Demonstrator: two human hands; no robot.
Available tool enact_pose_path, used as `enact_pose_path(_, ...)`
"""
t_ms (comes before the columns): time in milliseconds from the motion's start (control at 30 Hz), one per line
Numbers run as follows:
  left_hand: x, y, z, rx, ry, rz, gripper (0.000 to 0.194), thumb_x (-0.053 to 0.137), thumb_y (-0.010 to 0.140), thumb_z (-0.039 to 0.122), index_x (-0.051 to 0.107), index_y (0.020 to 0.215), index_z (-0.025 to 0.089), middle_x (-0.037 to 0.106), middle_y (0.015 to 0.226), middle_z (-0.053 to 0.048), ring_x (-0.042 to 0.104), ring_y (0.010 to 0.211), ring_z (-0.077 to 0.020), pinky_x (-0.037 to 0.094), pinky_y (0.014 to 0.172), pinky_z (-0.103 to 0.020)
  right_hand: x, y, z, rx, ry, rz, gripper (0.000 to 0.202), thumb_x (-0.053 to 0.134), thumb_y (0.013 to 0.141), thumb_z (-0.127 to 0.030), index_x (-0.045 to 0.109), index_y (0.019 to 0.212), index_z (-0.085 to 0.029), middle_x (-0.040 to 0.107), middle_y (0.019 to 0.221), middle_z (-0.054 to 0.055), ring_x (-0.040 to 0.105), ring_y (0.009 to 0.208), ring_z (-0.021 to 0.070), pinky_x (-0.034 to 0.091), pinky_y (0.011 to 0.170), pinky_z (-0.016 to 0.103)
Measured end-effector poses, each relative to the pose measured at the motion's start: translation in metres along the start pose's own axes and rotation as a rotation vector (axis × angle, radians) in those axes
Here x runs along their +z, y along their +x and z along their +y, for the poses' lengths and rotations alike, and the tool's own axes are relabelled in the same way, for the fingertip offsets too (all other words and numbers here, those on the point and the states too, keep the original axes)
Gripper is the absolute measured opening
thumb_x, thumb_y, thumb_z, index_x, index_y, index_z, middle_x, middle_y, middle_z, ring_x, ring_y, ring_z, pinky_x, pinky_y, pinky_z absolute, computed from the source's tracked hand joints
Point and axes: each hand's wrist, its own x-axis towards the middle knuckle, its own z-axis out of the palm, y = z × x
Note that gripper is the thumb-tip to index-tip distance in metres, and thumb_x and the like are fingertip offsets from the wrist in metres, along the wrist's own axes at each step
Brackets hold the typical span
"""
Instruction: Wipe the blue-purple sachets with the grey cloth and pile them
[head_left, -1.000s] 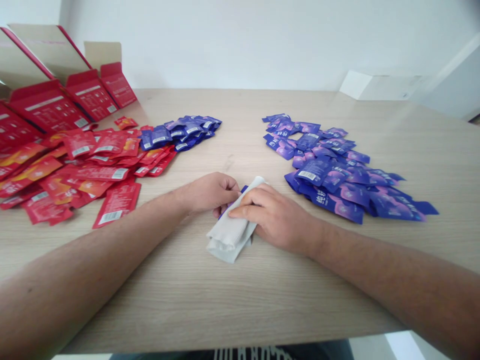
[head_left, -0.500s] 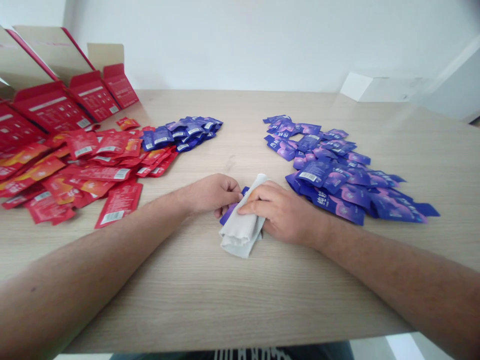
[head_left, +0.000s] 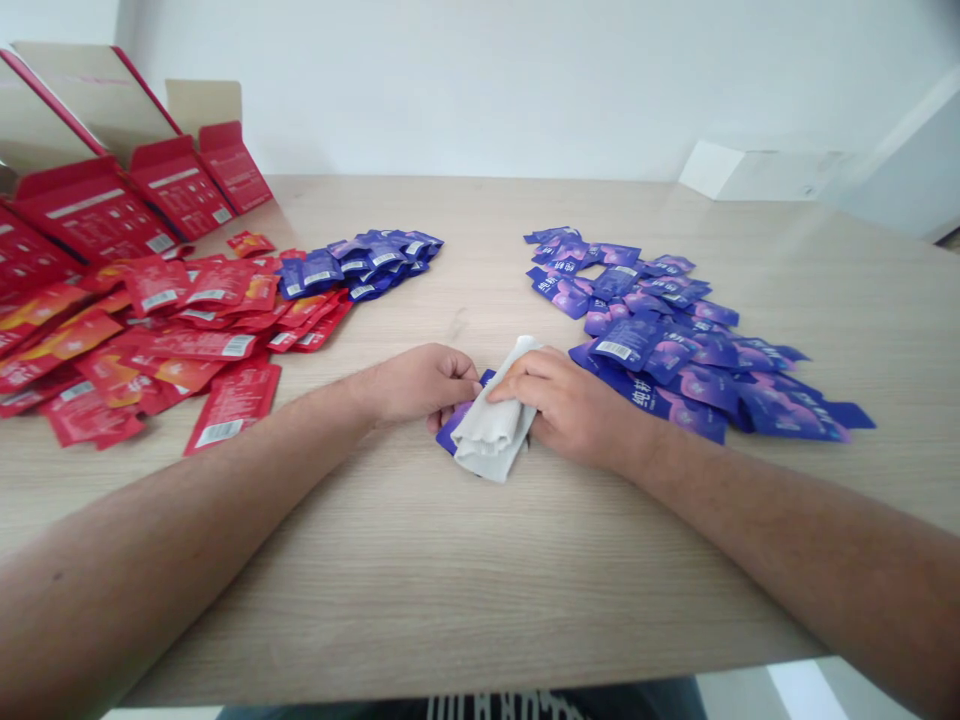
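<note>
Your hands are working together near the middle of the frame, and both are grasping: your left hand (head_left: 439, 385) is pinching a purple packet (head_left: 448, 432) between thumb and fingers at its left side, while your right hand (head_left: 574, 405) is gripping a folded white cloth (head_left: 489, 440) that is lying over much of that packet. Compared with half a second ago, you are holding the cloth a little higher in the frame, its loose lower end hanging less far toward the bottom edge, while your left hand is staying in nearly the same place. That is leaving a strip of the packet showing along the cloth's left edge, down to its lower corner, so the packet is remaining steady in your left fingers as the cloth is shifting against it; what is happening underneath, you are hiding with the cloth, so I cannot tell. Around you on the table (head_left: 480, 580), a spread of purple packets (head_left: 694, 350) is lying right of centre, just beyond your right hand, and a smaller blue pile (head_left: 375, 262) is sitting upper left of centre, its left end touching the red packets (head_left: 217, 285). Behind those, open red cartons (head_left: 105, 210) are standing at the upper left, and a white box (head_left: 772, 175) is resting at the upper right.
</note>
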Motion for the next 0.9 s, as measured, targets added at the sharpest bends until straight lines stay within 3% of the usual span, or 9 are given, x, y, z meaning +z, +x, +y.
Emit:
enact_pose_path(133,0.000,-0.001,0.002,0.008,-0.009,0.045,0.015,0.059,0.083,0.031,0.061,0.078,0.017,0.057,0.057,0.004,0.052,0.046,-0.0086,0.043,0.043,-0.020,0.004,0.000,-0.016,-0.010,-0.011,-0.031,0.036,0.059,0.080,-0.004,0.066,0.113,-0.016,0.062,0.107,0.011,0.054,0.104,0.0249,0.046,0.094,0.043)
enact_pose_path(267,0.000,-0.002,0.005,0.009,-0.057,0.133,0.015,0.060,0.083,0.029,0.060,0.075,0.017,0.052,0.055,0.005,0.046,0.044,-0.0066,0.036,0.040,-0.019,0.011,-0.001,-0.039,-0.133,0.046,-0.086,0.026,0.058,0.087,-0.012,0.067,0.112,-0.016,0.063,0.103,0.011,0.055,0.100,0.0233,0.048,0.091,0.041)
enact_pose_path(367,-0.001,-0.003,0.006,0.022,-0.045,0.176,0.016,0.059,0.084,0.031,0.059,0.076,0.017,0.053,0.055,0.005,0.046,0.045,-0.0069,0.036,0.042,-0.019,0.008,-0.001,-0.042,-0.200,0.119,-0.088,0.026,0.057,0.087,-0.010,0.067,0.111,-0.016,0.064,0.103,0.010,0.057,0.099,0.0213,0.049,0.092,0.038)
enact_pose_path(467,-0.007,-0.005,0.008,0.051,0.130,0.241,0.020,0.056,0.086,0.035,0.059,0.076,0.018,0.055,0.056,0.004,0.049,0.046,-0.0086,0.036,0.045,-0.021,-0.005,0.000,-0.033,-0.138,0.147,0.031,0.032,0.058,0.083,-0.005,0.064,0.114,-0.015,0.064,0.107,0.011,0.058,0.103,0.0215,0.049,0.093,0.038)
enact_pose_path(600,-0.019,-0.013,0.016,0.115,0.471,0.409,0.022,0.055,0.083,0.036,0.059,0.071,0.019,0.058,0.058,0.002,0.052,0.053,-0.0108,0.034,0.050,-0.023,-0.023,0.003,-0.017,-0.004,0.080,0.337,0.035,0.061,0.083,-0.008,0.063,0.116,-0.021,0.065,0.105,0.007,0.060,0.101,0.0210,0.050,0.090,0.038)
enact_pose_path(667,-0.022,-0.018,0.022,0.153,0.638,0.448,0.021,0.057,0.081,0.036,0.060,0.069,0.019,0.060,0.063,0.001,0.053,0.059,-0.0121,0.033,0.053,-0.024,-0.028,0.004,-0.012,0.045,0.025,0.431,0.033,0.061,0.084,-0.009,0.063,0.114,-0.023,0.066,0.103,0.005,0.060,0.098,0.0204,0.049,0.088,0.038)
enact_pose_path(800,-0.013,-0.027,0.033,0.159,0.856,0.403,0.022,0.055,0.081,0.039,0.066,0.076,0.020,0.065,0.069,-0.002,0.056,0.064,-0.0149,0.032,0.056,-0.026,-0.030,0.005,-0.007,0.062,-0.032,0.482,0.028,0.061,0.085,-0.011,0.064,0.110,-0.024,0.069,0.101,0.004,0.061,0.095,0.0200,0.049,0.087,0.038)
enact_pose_path(900,0.001,-0.030,0.037,0.186,0.893,0.371,0.021,0.055,0.081,0.038,0.069,0.081,0.022,0.068,0.074,-0.003,0.059,0.067,-0.0164,0.034,0.059,-0.027,-0.028,0.005,-0.006,0.055,-0.041,0.473,0.028,0.061,0.085,-0.013,0.064,0.110,-0.024,0.069,0.100,0.004,0.061,0.094,0.0205,0.049,0.085,0.039)
